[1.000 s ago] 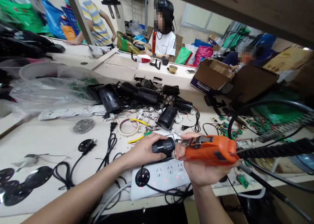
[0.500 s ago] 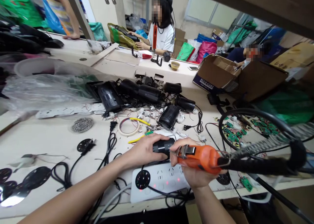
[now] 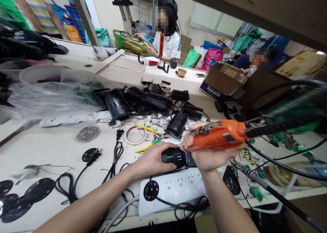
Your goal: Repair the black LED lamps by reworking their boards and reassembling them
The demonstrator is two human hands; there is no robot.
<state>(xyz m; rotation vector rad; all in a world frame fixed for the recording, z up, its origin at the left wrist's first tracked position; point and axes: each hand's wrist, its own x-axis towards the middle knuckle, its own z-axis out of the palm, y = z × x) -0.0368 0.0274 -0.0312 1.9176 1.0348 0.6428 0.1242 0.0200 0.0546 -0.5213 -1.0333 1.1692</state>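
Left hand (image 3: 154, 158) on black housing (image 3: 176, 158), right hand (image 3: 208, 158) — gripping orange tool (image 3: 217, 135)

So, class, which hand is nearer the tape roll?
Left. The left hand is right of the tape roll, toward the wearer; the right hand, holding an orange tool, is farther right.

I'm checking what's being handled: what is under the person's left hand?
A black slotted casing lies under the left hand, its right part showing. The part beneath the palm is covered, and whatever lies directly under the casing cannot be seen.
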